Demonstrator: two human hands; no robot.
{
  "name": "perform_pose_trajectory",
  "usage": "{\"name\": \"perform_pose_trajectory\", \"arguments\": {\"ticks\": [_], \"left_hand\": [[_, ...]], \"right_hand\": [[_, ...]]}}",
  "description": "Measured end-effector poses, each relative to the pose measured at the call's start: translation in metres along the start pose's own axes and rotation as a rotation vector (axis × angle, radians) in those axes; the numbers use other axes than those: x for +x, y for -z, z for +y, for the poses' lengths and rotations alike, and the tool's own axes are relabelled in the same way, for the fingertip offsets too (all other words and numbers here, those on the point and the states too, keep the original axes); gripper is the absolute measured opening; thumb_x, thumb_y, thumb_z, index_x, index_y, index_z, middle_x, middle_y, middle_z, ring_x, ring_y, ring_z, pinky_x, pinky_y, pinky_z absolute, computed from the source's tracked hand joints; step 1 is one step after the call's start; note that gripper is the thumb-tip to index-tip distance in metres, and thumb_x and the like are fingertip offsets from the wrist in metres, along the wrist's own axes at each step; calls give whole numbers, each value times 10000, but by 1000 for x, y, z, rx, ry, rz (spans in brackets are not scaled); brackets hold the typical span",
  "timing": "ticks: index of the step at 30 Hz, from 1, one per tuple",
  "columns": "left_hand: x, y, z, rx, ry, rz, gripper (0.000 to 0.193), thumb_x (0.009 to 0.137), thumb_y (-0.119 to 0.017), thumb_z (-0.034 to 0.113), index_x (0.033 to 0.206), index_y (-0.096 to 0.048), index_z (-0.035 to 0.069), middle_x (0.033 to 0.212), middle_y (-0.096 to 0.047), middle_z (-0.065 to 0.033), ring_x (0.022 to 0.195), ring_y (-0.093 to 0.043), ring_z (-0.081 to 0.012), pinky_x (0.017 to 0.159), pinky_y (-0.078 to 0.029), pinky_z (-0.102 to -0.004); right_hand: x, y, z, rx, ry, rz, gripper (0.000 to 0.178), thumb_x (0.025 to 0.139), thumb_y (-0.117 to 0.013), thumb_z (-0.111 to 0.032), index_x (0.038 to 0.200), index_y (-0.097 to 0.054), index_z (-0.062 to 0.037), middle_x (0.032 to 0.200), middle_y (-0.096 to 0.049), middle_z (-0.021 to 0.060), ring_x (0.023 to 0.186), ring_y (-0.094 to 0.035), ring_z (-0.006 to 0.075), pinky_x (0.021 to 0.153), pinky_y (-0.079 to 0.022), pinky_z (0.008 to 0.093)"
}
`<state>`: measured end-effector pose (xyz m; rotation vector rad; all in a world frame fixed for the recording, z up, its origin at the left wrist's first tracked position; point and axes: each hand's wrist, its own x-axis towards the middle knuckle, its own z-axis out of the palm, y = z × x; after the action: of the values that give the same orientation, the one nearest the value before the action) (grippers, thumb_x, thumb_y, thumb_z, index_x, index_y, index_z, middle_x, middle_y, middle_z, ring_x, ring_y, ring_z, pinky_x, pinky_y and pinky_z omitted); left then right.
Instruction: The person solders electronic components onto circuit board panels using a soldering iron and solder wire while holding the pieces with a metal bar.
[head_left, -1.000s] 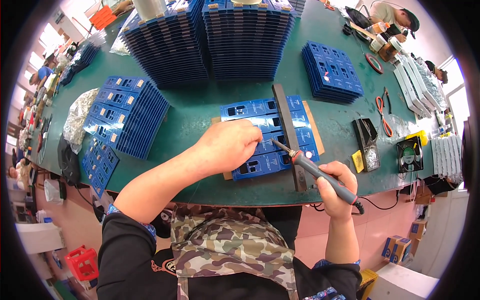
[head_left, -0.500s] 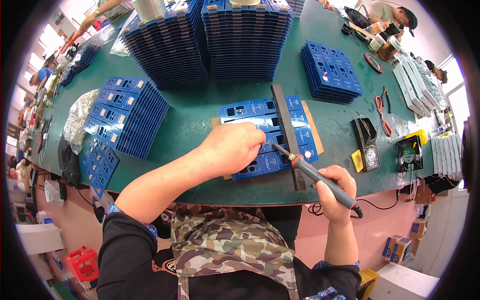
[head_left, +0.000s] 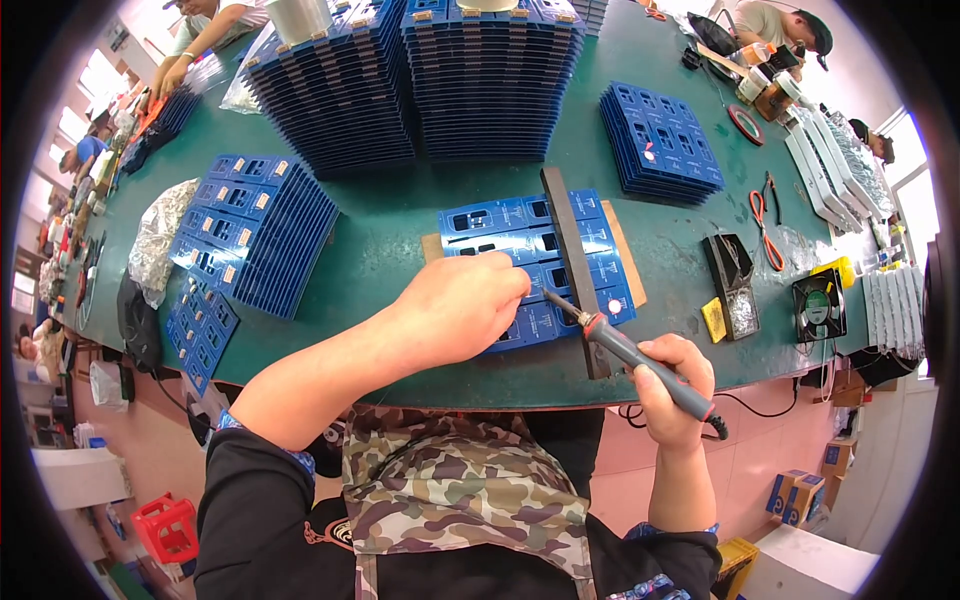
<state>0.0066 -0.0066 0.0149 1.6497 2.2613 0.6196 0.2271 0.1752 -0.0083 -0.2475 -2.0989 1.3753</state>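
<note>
My right hand (head_left: 675, 385) grips the grey handle of a soldering iron (head_left: 640, 358), its tip pointing left to the middle of a blue circuit board panel (head_left: 606, 268). Close by that tip, my left hand (head_left: 462, 308) rests over the panel's near-left part, fingers pinched together. Whatever is between those fingers is hidden. Across the panel's right half lies a dark straight bar (head_left: 572, 250), passing under the iron. A brown board (head_left: 628, 258) shows beneath the panel.
Tall stacks of blue boards (head_left: 480, 100) stand at the back, with lower stacks left (head_left: 250, 235) and right (head_left: 662, 145). Pliers (head_left: 767, 230), a black tray (head_left: 735, 290), a yellow sponge (head_left: 713, 322) and a small fan (head_left: 818, 308) are at right. Other people work around the table.
My left hand has shifted slightly down and its fingers turned a little. The iron has barely moved. At the far left, another person has leaned in, hands now on a board stack.
</note>
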Motion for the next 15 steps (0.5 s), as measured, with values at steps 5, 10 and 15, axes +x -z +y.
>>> {"name": "perform_pose_trajectory", "arguments": {"ticks": [5, 10, 15], "left_hand": [[-27, -4, 6, -222, -76, 133, 107, 871, -624, 102, 956, -666, 52, 863, -638, -118, 839, -638, -324, 713, -530, -412], [-48, -28, 52, -596, -236, 185, 124, 862, -663, 49, 984, -644, 36, 820, -604, -109, 760, -623, -294, 648, -512, -375], [-55, -39, 72, -698, -196, 175, 88, 893, -605, 85, 956, -607, 24, 869, -598, -122, 825, -609, -320, 698, -506, -416]], "right_hand": [[-20, 5, -11, 264, -83, 194, 289, 830, -666, -66, 1090, -590, 36, 921, -676, 142, 734, -656, 184, 664, -538, 283], [-36, -26, -25, 388, -95, 82, 508, 864, -773, -166, 1279, -504, -51, 1049, -666, 163, 907, -668, 223, 789, -565, 332], [-41, -44, -26, 265, 22, 16, 426, 850, -725, 44, 1212, -518, -43, 996, -629, 118, 847, -621, 167, 746, -518, 288]]}}
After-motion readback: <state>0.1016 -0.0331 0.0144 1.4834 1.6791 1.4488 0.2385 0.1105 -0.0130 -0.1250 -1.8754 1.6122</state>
